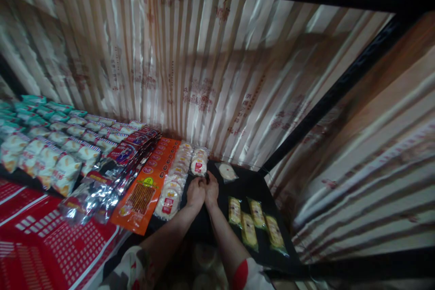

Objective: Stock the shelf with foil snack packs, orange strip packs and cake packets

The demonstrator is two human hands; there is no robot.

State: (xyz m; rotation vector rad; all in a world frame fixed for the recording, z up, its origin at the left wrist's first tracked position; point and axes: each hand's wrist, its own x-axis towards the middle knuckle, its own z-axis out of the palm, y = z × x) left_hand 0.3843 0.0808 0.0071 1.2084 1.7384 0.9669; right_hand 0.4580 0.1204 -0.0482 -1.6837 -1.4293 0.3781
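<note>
My left hand (196,194) and my right hand (211,189) are close together over the black shelf (219,231), fingers curled inward and almost meeting. Just beyond the fingertips lies a short row of rice cracker packets (199,163), clear-wrapped round white crackers with a red label. Whether the fingers grip a packet's near edge is hidden. Left of my hands runs a longer row of rice cracker packets (169,199). A single white cracker in a clear wrapper (227,171) lies to the right of my right hand.
Several yellow wrapped snacks (249,230) lie at the right. Leftward are an orange snack bag (146,190), dark silver bags (125,163) and white snack bags (64,167). A red basket (81,253) stands front left. Behind hangs a pleated curtain (204,68), beside a black post (326,95).
</note>
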